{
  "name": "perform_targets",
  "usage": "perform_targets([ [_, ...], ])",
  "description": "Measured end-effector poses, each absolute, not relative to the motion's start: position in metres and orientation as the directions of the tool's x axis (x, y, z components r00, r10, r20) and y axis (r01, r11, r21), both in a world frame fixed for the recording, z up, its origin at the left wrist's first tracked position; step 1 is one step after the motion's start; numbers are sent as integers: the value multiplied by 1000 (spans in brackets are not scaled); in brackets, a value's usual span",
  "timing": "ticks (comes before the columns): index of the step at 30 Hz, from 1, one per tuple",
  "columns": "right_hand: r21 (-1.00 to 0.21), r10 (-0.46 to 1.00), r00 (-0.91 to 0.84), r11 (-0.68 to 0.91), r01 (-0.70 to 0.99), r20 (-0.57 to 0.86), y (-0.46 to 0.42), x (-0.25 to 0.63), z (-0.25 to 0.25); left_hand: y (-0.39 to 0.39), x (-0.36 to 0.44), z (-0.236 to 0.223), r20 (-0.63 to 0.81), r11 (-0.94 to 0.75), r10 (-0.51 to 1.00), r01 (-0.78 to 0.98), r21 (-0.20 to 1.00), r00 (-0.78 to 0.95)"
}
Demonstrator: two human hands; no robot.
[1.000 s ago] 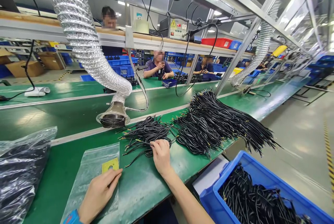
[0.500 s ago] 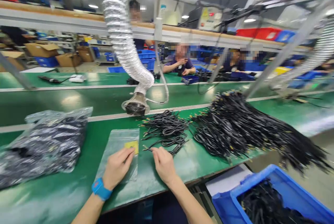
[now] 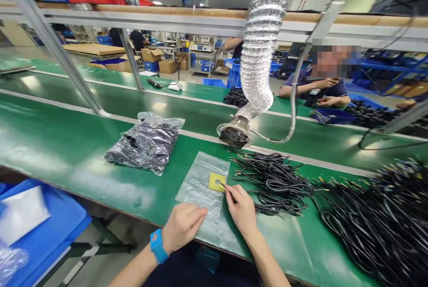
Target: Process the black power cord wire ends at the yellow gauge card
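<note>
A clear plastic bag (image 3: 197,184) lies flat on the green bench. On its right part rests a small yellow square (image 3: 214,182) with a round grey spot. My right hand (image 3: 242,211) is closed in a pinch on a thin dark piece that looks like a cable end (image 3: 223,184), its tip touching or just above the yellow square. My left hand (image 3: 185,224) is by the bag's near edge, fingers pressed together; anything between them is hidden. Beside my right hand lies a bundle of black cables (image 3: 274,175) with bare, yellowish ends.
A larger heap of black cables (image 3: 377,215) covers the right. A filled plastic bag (image 3: 147,142) lies left. An extraction duct (image 3: 261,51) hangs over the bench, its nozzle (image 3: 236,131) low behind the work. Blue bins (image 3: 63,220) stand at lower left. A co-worker (image 3: 317,86) sits opposite.
The view has swung left. My right hand has moved from the cable bundle to the yellow square; my left hand has drawn back from the square to the bag's near edge.
</note>
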State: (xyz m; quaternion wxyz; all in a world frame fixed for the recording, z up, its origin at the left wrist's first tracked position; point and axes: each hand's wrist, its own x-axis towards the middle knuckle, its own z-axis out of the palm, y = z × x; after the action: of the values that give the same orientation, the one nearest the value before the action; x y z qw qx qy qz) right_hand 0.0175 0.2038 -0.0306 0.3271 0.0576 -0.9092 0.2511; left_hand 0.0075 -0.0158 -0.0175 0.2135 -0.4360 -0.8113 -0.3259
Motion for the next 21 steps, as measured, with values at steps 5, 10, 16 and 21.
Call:
perform_targets([
  [5,-189,-107,-784,942,-276,612,213,21,-41,-69,-63,4,583,719,346,607,338,-735],
  [10,-177,-89,-794,954,-241,602,209,21,-38,-130,-153,22,307,993,109,120,15,-945],
  [16,-490,160,-767,843,-222,622,208,24,-31,-146,-193,14,229,981,186,192,6,-956],
  [21,-783,405,-788,604,-151,464,207,24,-34,-153,-194,5,274,961,194,239,142,-942],
])
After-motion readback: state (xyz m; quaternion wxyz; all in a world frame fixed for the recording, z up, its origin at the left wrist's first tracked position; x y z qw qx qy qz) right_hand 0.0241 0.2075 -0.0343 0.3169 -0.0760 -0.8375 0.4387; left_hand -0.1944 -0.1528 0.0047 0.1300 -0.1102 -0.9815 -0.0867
